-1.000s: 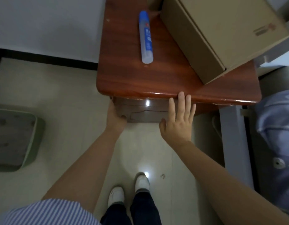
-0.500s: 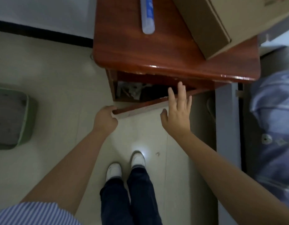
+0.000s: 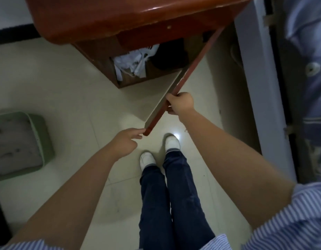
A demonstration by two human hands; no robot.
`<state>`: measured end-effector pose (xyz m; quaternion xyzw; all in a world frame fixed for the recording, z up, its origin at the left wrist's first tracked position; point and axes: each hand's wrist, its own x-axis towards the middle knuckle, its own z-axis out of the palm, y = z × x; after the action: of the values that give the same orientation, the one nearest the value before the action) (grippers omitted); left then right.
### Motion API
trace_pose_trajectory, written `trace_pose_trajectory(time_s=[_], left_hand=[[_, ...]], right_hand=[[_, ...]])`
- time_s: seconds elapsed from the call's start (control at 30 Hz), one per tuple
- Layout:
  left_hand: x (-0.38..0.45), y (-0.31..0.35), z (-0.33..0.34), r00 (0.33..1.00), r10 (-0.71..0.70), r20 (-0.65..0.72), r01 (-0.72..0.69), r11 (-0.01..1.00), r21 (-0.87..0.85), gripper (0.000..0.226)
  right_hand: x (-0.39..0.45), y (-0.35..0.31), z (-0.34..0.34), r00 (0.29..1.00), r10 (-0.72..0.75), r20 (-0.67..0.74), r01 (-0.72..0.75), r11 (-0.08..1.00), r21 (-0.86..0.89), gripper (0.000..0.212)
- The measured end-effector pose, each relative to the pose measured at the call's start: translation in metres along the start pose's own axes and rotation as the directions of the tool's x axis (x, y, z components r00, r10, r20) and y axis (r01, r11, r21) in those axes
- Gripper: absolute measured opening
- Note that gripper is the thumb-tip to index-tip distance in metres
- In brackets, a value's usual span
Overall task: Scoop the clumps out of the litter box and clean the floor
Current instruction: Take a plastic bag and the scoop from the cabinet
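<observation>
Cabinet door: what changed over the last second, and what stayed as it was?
The cabinet door swung from shut to wide open, exposing white plastic bags inside. The right hand went from flat against the door to gripping its edge; the left hand now only touches the door's corner. The green litter box stayed on the floor, untouched.

One head-worn camera looks steeply down past both forearms at the floor [image 3: 69, 98], close over the cabinet door [image 3: 183, 82]; the edges seem somewhat bent.
</observation>
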<state>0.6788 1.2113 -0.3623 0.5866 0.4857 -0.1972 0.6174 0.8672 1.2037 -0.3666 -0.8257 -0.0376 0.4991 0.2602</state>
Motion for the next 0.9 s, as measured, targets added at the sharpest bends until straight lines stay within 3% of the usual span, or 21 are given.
trace_pose_trajectory(time_s=[0.1, 0.17, 0.27, 0.33, 0.43, 0.57, 0.67, 0.77, 0.9], left_hand=[[0.002, 0.017, 0.003, 0.994, 0.009, 0.112, -0.032, 0.978, 0.207, 0.060], [0.011, 0.035, 0.003, 0.998, 0.048, 0.049, -0.061, 0.947, 0.314, 0.056], [0.037, 0.071, 0.007, 0.984, 0.153, -0.086, -0.088, 0.854, 0.513, 0.056], [0.058, 0.098, 0.016, 0.951, 0.292, -0.105, -0.163, 0.757, 0.633, 0.055], [0.082, 0.139, 0.042, 0.882, 0.471, -0.013, -0.284, 0.554, 0.782, 0.054], [0.105, 0.189, 0.087, 0.812, 0.573, 0.115, -0.331, 0.289, 0.899, 0.055], [0.131, 0.214, 0.116, 0.782, 0.605, 0.151, -0.290, 0.138, 0.947, 0.058], [0.150, 0.226, 0.131, 0.795, 0.593, 0.125, -0.253, 0.138, 0.958, 0.060], [0.145, 0.208, 0.129, 0.796, 0.595, 0.112, -0.281, 0.199, 0.939, 0.056]], right_hand=[[0.001, 0.012, -0.017, 0.999, -0.036, 0.009, 0.037, 0.988, -0.150, 0.015], [0.000, 0.022, -0.035, 0.998, -0.067, 0.000, 0.064, 0.957, -0.283, 0.022], [-0.006, 0.042, -0.066, 0.996, -0.085, -0.030, 0.064, 0.902, -0.427, 0.011], [-0.010, 0.061, -0.086, 0.994, -0.095, -0.053, 0.061, 0.894, -0.444, 0.009], [-0.013, 0.088, -0.118, 0.986, -0.119, -0.121, 0.042, 0.862, -0.506, 0.008], [0.003, 0.108, -0.158, 0.948, -0.161, -0.275, -0.036, 0.803, -0.595, 0.019], [0.020, 0.115, -0.179, 0.934, -0.145, -0.326, -0.082, 0.803, -0.590, 0.021], [0.030, 0.123, -0.186, 0.914, -0.227, -0.337, -0.038, 0.778, -0.628, 0.032], [0.031, 0.127, -0.175, 0.755, -0.464, -0.463, 0.057, 0.750, -0.659, 0.054]])
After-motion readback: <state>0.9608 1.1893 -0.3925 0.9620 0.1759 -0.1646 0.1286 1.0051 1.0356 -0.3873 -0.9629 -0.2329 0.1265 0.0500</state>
